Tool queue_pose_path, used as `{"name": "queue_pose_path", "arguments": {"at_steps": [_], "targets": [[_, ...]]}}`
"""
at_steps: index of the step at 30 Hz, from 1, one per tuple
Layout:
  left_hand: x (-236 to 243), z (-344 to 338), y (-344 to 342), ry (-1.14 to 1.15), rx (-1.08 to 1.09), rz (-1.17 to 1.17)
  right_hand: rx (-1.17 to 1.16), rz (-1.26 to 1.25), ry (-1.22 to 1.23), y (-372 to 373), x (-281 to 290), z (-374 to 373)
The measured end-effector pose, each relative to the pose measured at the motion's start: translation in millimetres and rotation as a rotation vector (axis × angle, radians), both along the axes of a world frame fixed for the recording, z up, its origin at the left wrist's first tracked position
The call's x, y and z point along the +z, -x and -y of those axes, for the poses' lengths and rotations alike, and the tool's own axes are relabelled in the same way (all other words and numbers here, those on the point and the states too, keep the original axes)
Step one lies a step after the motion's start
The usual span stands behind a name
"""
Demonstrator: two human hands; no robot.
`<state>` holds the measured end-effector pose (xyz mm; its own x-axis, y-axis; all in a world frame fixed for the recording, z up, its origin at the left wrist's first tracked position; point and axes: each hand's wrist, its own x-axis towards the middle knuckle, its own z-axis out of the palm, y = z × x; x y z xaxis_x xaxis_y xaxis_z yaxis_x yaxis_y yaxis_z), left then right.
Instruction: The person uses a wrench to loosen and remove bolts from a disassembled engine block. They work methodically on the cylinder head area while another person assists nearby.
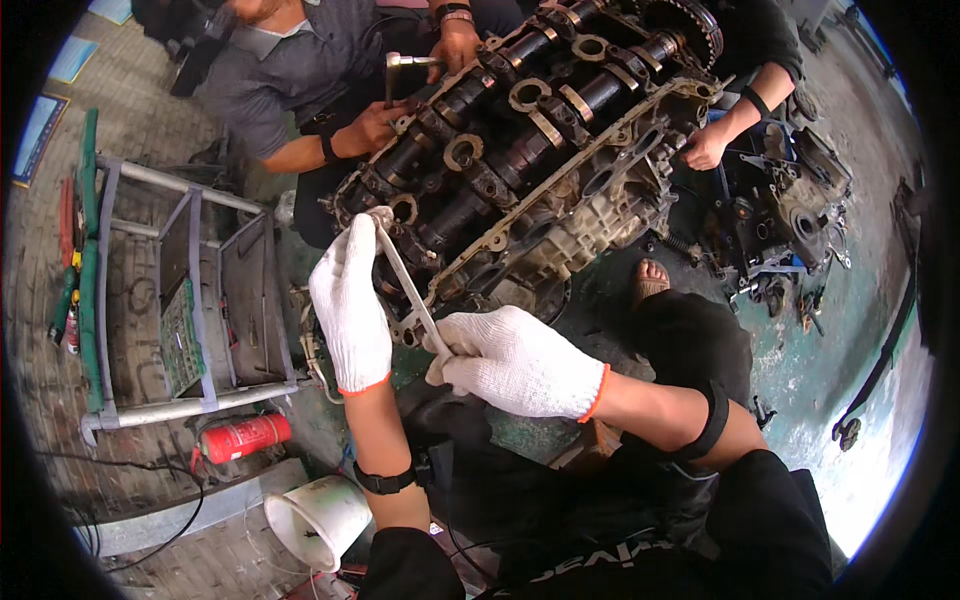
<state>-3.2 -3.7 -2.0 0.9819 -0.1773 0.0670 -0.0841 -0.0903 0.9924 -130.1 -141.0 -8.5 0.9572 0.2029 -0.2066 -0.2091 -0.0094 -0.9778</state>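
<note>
My left hand (354,305), in a white knitted glove, is closed at the upper end of a metal wrench (408,284), its fingertips by the tool's head. My right hand (520,362), gloved the same way, grips the wrench's lower end between thumb and fingers. The wrench slants across the near left corner of an engine cylinder head (520,150), where dark camshafts (522,160) lie in their bearing caps. Whether the wrench head sits on a bolt is hidden by my left fingers.
Across the engine, a co-worker's hands hold a socket wrench (391,80); another person's hand (708,146) is at its right side. A metal frame (180,418), red fire extinguisher (245,437) and white bucket (345,510) stand left. Engine parts (800,215) lie on the right floor.
</note>
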Motion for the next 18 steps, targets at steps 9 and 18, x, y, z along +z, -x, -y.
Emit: {"name": "queue_pose_path", "arguments": {"at_steps": [9,18], "targets": [[1.5,-1.0,0.2,-0.07,0.037,0.028,-0.038,-0.244,-0.422,-8.4,22.8,44.0],[1.1,2.6,1.8,-0.138,0.06,0.016,-0.277,-0.144,-0.306,-10.1,30.2,74.7]]}}
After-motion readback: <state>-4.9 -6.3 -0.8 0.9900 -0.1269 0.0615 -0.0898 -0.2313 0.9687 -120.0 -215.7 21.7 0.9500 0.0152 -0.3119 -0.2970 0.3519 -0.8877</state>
